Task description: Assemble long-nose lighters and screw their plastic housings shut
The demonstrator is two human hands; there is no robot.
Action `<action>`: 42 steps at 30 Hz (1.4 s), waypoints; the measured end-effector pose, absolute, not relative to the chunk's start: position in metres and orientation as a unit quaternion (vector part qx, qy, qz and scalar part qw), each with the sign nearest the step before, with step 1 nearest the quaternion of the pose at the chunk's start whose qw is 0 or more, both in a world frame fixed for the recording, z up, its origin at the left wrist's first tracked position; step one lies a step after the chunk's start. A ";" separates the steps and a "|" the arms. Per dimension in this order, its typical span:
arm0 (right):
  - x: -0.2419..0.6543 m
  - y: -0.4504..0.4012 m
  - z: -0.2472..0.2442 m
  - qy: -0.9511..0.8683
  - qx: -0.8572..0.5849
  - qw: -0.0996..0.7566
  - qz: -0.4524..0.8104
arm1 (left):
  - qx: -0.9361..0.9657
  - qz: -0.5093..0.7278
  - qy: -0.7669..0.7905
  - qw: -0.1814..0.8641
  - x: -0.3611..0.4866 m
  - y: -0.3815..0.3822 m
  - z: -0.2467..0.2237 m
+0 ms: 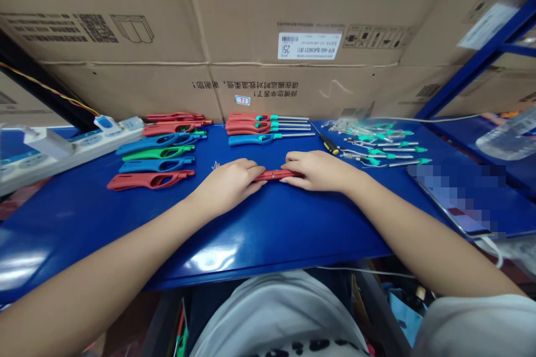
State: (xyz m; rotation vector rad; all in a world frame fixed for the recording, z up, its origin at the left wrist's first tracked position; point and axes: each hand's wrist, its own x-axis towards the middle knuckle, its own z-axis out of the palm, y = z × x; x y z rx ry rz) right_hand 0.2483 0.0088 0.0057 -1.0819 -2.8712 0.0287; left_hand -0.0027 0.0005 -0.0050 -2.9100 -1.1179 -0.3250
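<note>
The left hand [230, 183] and right hand [316, 172] pinch opposite ends of a red casing [274, 174], fingers curled closed around it, its long axis running crosswise from one set of fingertips to the other, neither hand nearer

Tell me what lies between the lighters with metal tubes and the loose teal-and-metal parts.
A screwdriver with a black and yellow handle lies there, in the head view.
</note>
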 end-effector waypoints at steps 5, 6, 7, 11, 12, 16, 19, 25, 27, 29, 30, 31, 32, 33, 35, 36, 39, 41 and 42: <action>0.249 0.012 0.000 -0.939 -0.339 0.062 -0.005 | -0.926 -0.143 -0.349 -0.023 -0.006 0.007 -0.009; 0.249 0.012 0.000 -0.939 -0.338 0.065 -0.008 | -0.926 -0.147 -0.346 -0.023 -0.006 0.007 -0.010; 0.248 0.012 -0.001 -0.939 -0.338 0.069 -0.010 | -0.926 -0.151 -0.345 -0.022 -0.006 0.007 -0.010; 0.247 0.011 -0.001 -0.934 -0.348 0.081 0.005 | -0.926 -0.157 -0.342 -0.020 -0.006 0.008 -0.011; 0.247 0.012 0.000 -0.932 -0.353 0.085 0.014 | -0.926 -0.156 -0.343 -0.022 -0.006 0.008 -0.011; 0.254 0.016 0.005 -0.923 -0.369 0.091 0.060 | -0.922 -0.156 -0.352 -0.043 -0.009 0.013 -0.008; 0.259 0.018 0.008 -0.912 -0.393 0.098 0.062 | -0.915 -0.160 -0.362 -0.082 -0.011 0.016 -0.006; 0.252 0.015 0.009 -0.892 -0.450 0.047 0.011 | -0.903 -0.172 -0.383 -0.088 -0.009 0.010 -0.003; 0.251 0.015 0.008 -0.892 -0.451 0.025 0.020 | -0.910 -0.156 -0.381 -0.045 -0.010 0.009 -0.002; 0.251 0.016 0.007 -0.897 -0.438 0.028 0.043 | -0.915 -0.140 -0.377 -0.019 -0.011 0.009 0.000; 0.253 0.017 0.007 -0.901 -0.428 0.045 0.057 | -0.917 -0.136 -0.375 -0.017 -0.012 0.010 0.001; 0.254 0.017 0.006 -0.905 -0.414 0.069 0.076 | -0.919 -0.132 -0.372 -0.020 -0.012 0.010 0.002; 0.255 0.018 0.006 -0.908 -0.394 0.099 0.097 | -0.921 -0.128 -0.368 -0.026 -0.012 0.010 0.003; 0.256 0.018 0.005 -0.913 -0.369 0.130 0.120 | -0.922 -0.124 -0.364 -0.034 -0.013 0.010 0.004; 0.257 0.018 0.004 -0.917 -0.311 0.184 0.167 | -0.925 -0.116 -0.359 -0.053 -0.012 0.009 0.005; 0.256 0.018 0.004 -0.917 -0.287 0.206 0.187 | -0.925 -0.116 -0.356 -0.064 -0.012 0.009 0.005; 0.251 0.014 0.002 -0.906 -0.255 0.255 0.221 | -0.924 -0.133 -0.344 -0.101 -0.012 0.008 0.005; 0.248 0.012 0.002 -0.902 -0.261 0.270 0.214 | -0.924 -0.144 -0.334 -0.122 -0.013 0.007 0.004; 0.247 0.011 0.002 -0.902 -0.266 0.271 0.205 | -0.923 -0.146 -0.330 -0.130 -0.013 0.008 0.004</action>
